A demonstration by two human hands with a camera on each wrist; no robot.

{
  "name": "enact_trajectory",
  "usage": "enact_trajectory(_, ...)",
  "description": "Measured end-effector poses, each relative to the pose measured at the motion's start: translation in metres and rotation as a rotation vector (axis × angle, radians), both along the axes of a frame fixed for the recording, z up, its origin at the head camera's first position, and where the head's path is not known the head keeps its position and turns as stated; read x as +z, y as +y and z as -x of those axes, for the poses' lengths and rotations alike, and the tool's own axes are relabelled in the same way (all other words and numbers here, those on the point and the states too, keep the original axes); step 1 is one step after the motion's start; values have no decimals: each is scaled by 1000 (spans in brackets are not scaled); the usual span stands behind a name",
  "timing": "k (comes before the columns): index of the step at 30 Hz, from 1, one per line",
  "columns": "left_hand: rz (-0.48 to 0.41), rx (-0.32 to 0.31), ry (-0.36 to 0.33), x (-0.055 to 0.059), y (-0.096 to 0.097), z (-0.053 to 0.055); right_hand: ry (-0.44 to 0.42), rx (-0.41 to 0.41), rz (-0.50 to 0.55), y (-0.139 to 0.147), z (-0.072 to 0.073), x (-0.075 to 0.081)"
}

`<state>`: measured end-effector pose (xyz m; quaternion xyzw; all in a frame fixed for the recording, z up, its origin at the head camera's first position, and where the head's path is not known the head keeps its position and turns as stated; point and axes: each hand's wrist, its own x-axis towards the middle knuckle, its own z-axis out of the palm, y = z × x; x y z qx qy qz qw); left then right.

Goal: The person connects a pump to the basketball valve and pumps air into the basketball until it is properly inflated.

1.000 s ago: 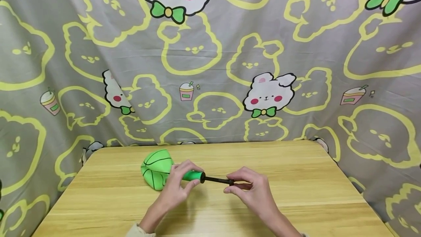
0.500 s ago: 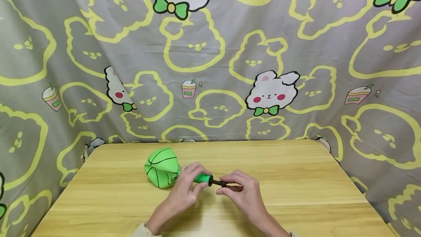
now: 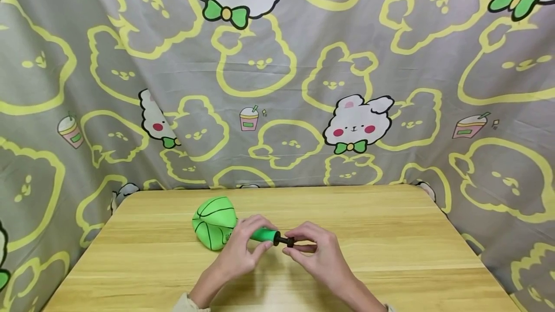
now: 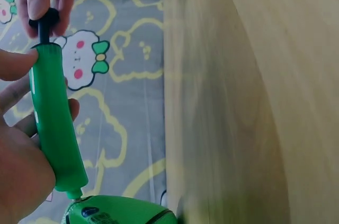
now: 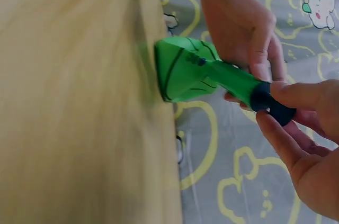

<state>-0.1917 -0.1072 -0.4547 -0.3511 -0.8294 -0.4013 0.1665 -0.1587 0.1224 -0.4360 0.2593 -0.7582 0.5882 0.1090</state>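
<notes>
A partly caved-in green ball [image 3: 213, 224] with black lines sits on the table. Joined to it is a green hand pump [image 4: 57, 123], its narrow tip meeting the ball in the left wrist view. My left hand [image 3: 241, 247] grips the pump's barrel, thumb and fingers around it. With thumb and fingertips, my right hand [image 3: 318, 252] pinches the black pump handle [image 3: 290, 242]. A short length of black rod shows between handle and barrel. In the right wrist view the handle [image 5: 280, 113] stands close to the barrel's black end cap.
The wooden table [image 3: 390, 235] lies under both hands. Behind it hangs a grey curtain [image 3: 286, 85] with yellow outlines and white cartoon animals, and it also runs along both sides.
My right hand has pushed the handle left toward the barrel, so much less rod shows now. The ball and left hand appear shifted slightly right in the head view.
</notes>
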Motion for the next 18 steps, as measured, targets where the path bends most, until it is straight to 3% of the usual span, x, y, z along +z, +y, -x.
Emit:
enact_trajectory(7,-25,24,40,2,-5,3,-26,-20,-33,9,-4,16)
enact_trajectory(13,-43,50,33,5,-10,5,-45,-37,-46,20,-7,28)
enact_trajectory(18,-42,70,24,7,-15,5,-55,-105,-101,32,-8,39)
